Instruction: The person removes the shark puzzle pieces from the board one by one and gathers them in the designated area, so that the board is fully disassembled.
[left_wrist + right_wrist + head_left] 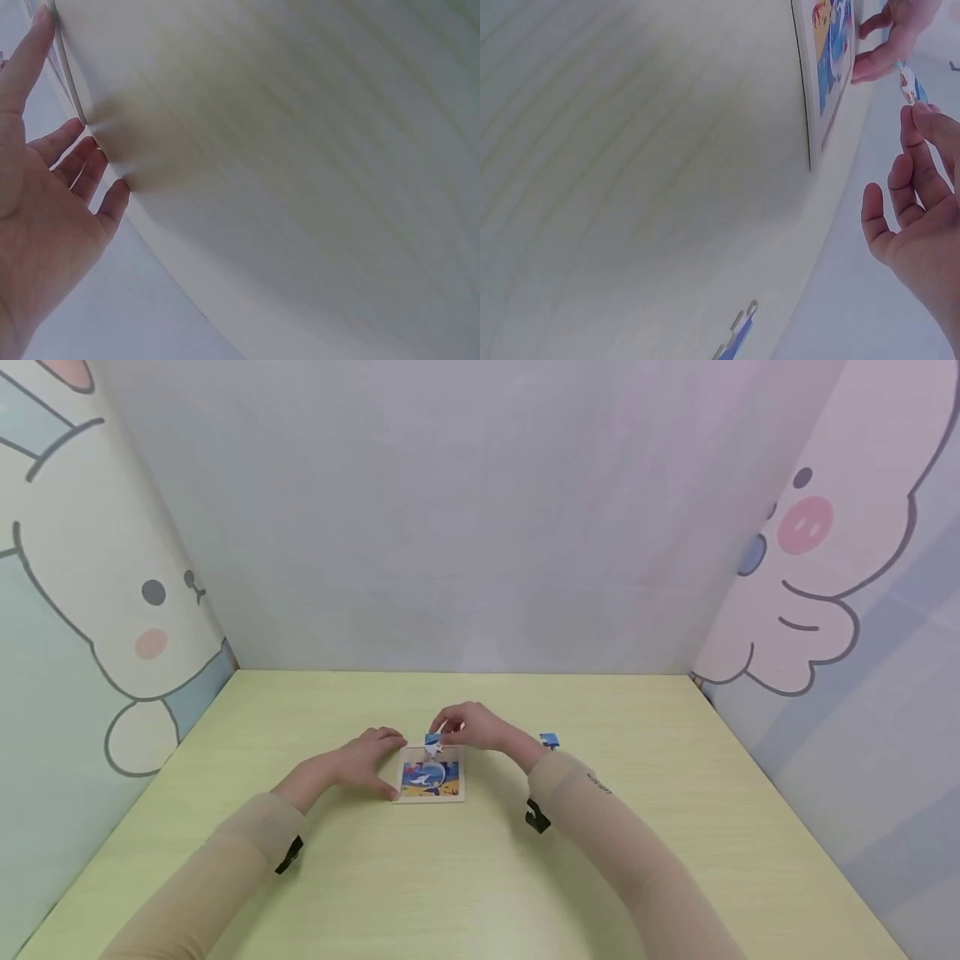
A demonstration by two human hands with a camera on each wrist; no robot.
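A small puzzle tray [429, 802] with a pale wooden rim lies flat on the table. Blue and yellow sea-picture pieces [429, 779] cover its lower part, while bare wood shows along the upper part. My left hand [367, 762] is spread along the tray's left side, thumb at the lower corner and fingertips by the upper corner. Over the tray's upper edge, my right hand [472, 727] pinches a puzzle piece [910, 84] between thumb and forefinger. That piece has blue and white print and is held tilted above the tray.
Another blue puzzle piece [550, 741] lies on the table [450, 877] to the right, partly behind the right forearm. A grey wall panel [465, 527] closes the back, and panels with cartoon animals stand on both sides.
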